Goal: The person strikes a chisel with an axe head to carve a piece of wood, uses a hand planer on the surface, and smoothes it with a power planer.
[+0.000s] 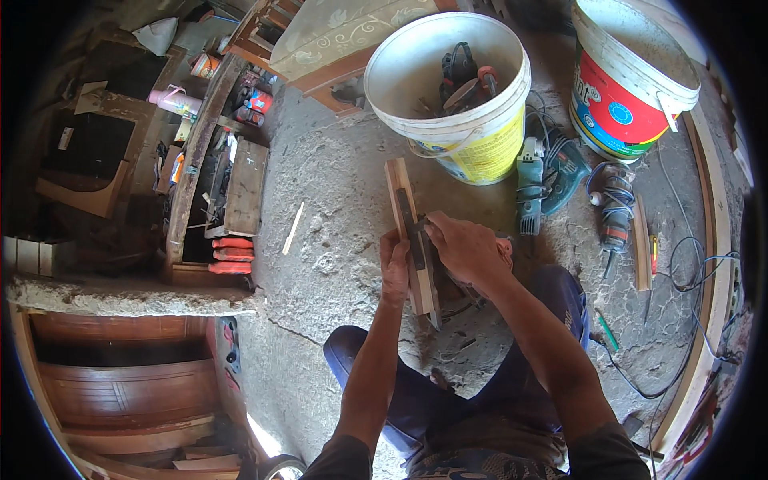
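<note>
A narrow wooden strip (pixel 398 180) stands out in front of me, slightly tilted, above the concrete floor. My left hand (pixel 393 268) is closed round its left side, the thumb across the near part. Along the strip's face lies a dark, narrow metal piece (pixel 409 218); a thin pointed end (pixel 434 319) shows below the wood. My right hand (pixel 466 249) is closed at the strip's right side, its fingertips pinched against the dark piece. What exactly sits between those fingers is hidden. Beneath my right wrist an orange-red object (pixel 504 246) is partly covered.
Beyond my hands stand a yellow-and-white bucket (pixel 480 152) with tools inside and a red-and-white bucket (pixel 620 112). An angle grinder (pixel 530 188) and a corded power tool (pixel 616 212) lie right. Cables (pixel 688 336) run along the right. A wooden toolbox (pixel 244 188) sits left.
</note>
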A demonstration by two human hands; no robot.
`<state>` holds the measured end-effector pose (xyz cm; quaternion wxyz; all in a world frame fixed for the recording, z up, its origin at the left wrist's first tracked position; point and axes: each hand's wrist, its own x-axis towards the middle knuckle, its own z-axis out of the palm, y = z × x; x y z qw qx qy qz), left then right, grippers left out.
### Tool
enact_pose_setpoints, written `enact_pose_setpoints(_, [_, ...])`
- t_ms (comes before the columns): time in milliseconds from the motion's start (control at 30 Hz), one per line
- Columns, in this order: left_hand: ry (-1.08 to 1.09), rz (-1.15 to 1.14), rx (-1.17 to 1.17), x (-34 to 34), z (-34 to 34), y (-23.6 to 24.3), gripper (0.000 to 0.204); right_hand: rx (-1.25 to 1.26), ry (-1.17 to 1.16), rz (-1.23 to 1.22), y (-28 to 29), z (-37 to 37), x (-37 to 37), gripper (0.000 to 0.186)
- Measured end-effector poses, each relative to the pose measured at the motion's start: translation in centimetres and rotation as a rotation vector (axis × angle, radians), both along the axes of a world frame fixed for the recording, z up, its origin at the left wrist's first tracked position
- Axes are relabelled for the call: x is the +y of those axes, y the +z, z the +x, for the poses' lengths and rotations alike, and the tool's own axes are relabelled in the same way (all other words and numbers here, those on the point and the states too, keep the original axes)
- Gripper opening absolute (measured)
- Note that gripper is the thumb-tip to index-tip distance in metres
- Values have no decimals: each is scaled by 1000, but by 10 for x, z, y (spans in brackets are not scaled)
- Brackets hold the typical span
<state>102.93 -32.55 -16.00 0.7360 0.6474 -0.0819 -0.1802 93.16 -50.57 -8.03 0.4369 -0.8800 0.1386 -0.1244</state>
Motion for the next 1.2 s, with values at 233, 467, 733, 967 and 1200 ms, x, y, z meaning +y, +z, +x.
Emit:
enact_pose_setpoints(233, [-7, -80, 110, -2, 0, 5, 41, -20, 11, 47, 8, -3, 0, 30])
enact_pose_setpoints(467, [-50, -174, 57, -3, -1, 2, 50, 43, 47, 59, 13, -3, -2, 31])
enact_pose_setpoints(733, [-56, -118, 15, -1, 1, 3, 49, 53, 46, 55, 11, -1, -2, 30])
enact_pose_setpoints(967, [-46, -99, -3, -2, 2, 1, 47, 19, 24, -4, 3, 0, 0, 28])
enact_pose_setpoints(1200, [-82, -101, 4, -1, 4, 3, 47, -20, 26, 44, 5, 0, 0, 28])
